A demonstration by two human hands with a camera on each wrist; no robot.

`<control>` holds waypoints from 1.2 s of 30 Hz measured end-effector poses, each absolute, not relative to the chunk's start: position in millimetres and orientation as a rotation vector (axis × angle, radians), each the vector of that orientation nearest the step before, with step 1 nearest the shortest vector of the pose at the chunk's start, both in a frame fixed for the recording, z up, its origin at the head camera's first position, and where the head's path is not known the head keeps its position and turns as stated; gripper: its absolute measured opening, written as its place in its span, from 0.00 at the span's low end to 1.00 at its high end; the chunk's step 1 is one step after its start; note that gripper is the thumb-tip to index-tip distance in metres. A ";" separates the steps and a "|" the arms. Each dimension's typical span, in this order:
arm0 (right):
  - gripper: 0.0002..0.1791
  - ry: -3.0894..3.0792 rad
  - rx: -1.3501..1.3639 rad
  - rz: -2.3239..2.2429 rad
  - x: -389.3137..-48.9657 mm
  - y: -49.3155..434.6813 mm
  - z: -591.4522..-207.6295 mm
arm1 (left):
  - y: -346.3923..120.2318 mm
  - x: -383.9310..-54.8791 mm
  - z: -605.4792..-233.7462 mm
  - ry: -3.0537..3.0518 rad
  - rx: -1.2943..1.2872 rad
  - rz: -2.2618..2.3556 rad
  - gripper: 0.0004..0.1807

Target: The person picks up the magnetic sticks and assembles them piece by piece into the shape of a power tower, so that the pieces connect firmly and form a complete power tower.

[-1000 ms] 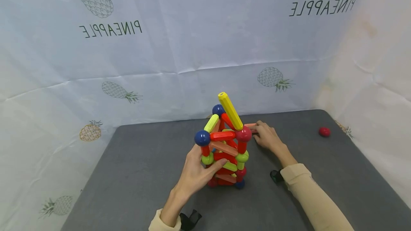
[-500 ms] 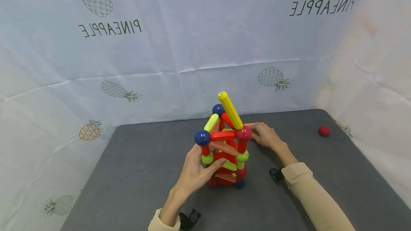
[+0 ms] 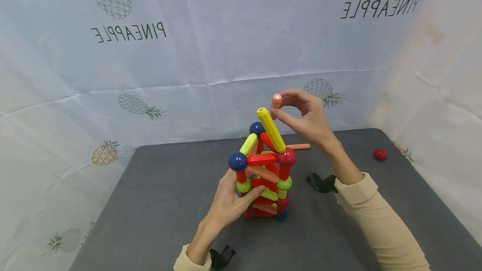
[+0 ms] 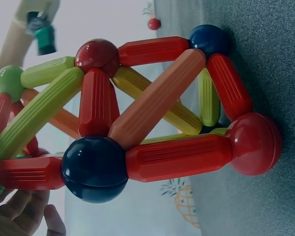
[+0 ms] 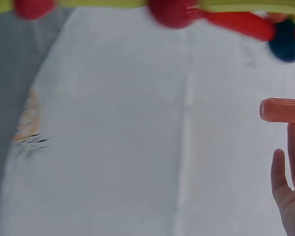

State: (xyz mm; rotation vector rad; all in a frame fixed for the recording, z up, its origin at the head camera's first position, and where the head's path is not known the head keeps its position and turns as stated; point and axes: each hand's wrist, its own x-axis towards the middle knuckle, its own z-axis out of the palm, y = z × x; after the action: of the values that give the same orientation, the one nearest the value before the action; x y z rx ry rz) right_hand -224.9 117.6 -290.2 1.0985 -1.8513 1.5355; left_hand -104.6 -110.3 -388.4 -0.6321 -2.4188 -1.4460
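Observation:
A tower of coloured rods and balls [image 3: 263,160] stands on the dark table in the head view. At its top a yellow rod [image 3: 271,130] slants up from a red ball [image 3: 286,157]. My left hand [image 3: 231,204] grips the tower's left side, thumb across the front. In the left wrist view, fingers [image 4: 31,211] show beside a red rod [image 4: 29,173]. My right hand [image 3: 308,114] pinches an orange rod [image 3: 276,101] between thumb and fingers, above and behind the yellow rod. The right wrist view shows this orange rod [image 5: 282,110] apart from the tower.
Behind the tower, to its right, another orange rod [image 3: 298,147] lies on the table. A loose red ball [image 3: 380,154] sits near the right edge of the table [image 3: 162,195]. A white pineapple-print cloth [image 3: 233,45] hangs behind and at both sides.
My right hand has risen from the table behind the tower, lifting an orange rod. Another orange rod there now shows more fully. My left hand and the tower have stayed put.

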 end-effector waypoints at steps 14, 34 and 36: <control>0.21 -1.741 1.499 1.542 -208.6 104.7 -261.2 | -109.4 -105.0 -390.8 -2.404 -0.658 -1.444 0.30; 0.24 -1.768 1.600 1.555 -204.1 107.9 -262.0 | -110.1 -106.8 -391.8 -2.386 -0.689 -1.435 0.31; 0.24 -1.818 1.517 1.555 -199.5 109.6 -262.1 | -110.4 -106.9 -391.7 -2.387 -0.685 -1.435 0.31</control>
State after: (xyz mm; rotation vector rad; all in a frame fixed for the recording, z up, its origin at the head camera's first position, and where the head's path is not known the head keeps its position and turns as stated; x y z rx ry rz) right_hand -199.5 109.6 -262.1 1.5173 -1.8175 1.5552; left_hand -106.9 -110.4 -391.7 -0.6852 -2.3870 -1.4354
